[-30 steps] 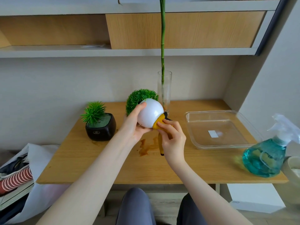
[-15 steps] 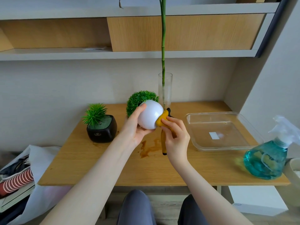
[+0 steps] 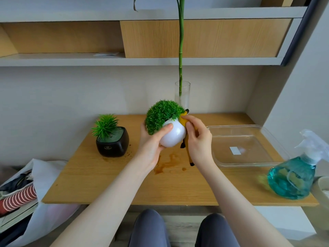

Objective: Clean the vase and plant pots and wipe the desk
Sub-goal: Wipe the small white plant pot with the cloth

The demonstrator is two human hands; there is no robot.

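Two hands clean a white round plant pot (image 3: 172, 136) held above the wooden worktop (image 3: 124, 182).

From left: a black square plant pot (image 3: 112, 146) stands on the worktop; the left hand (image 3: 151, 145) has its grip curled round the raised, tilted white pot; the right hand (image 3: 196, 139) presses a yellow cloth (image 3: 183, 118) to its side; behind, a glass vase (image 3: 182, 94); a clear tray (image 3: 249, 145); a teal spray bottle (image 3: 295, 173).

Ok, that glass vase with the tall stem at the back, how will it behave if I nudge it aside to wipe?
Probably tippy: the vase is narrow and tall, and the stem rises far above its rim. Likely fragile and slick too, being thin clear glass. Gripping it low looks safer than pushing near the top.
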